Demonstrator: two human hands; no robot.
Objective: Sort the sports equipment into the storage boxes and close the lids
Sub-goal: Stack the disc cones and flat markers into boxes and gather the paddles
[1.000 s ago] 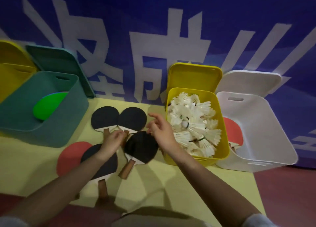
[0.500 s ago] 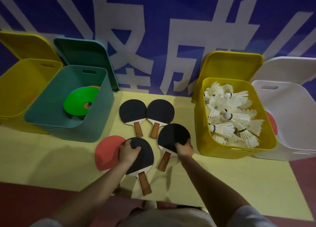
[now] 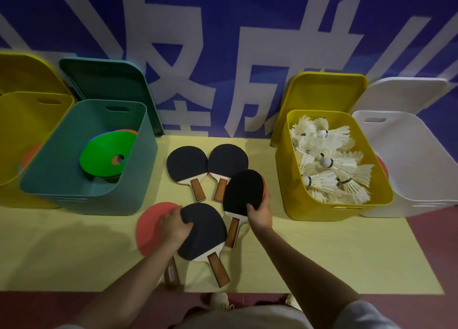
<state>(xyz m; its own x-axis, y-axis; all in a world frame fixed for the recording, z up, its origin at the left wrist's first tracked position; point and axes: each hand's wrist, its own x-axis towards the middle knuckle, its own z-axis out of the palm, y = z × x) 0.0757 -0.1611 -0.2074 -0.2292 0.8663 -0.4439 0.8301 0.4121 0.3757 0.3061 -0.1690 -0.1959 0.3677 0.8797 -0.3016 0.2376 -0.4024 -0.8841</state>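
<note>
Clearly both hands are busy with the table tennis paddles at the centre of the frame. The right hand pinches the lower edge of a black-faced paddle, thumb on the black face and fingers behind; its blade is tilted up off the yellow desk, which suggests it is being lifted toward a box. The left hand curls its grip over the rim of another black paddle, which lies across a red-faced paddle at lower centre-left; taking it by the blade rather than the handle looks like the quickest way to peel it off the one beneath.

Two more black paddles lie flat side by side above, untouched, handles pointing down the frame.

Four boxes stand open with lids leaning back against the blue banner, so things can be dropped straight in. At right, the yellow box is filled with white shuttlecocks, and the white box beside it shows a red edge that may be a paddle, which would make it the likely destination. At left, the teal box holds flat coloured discs. A second yellow box sits at far left.
</note>
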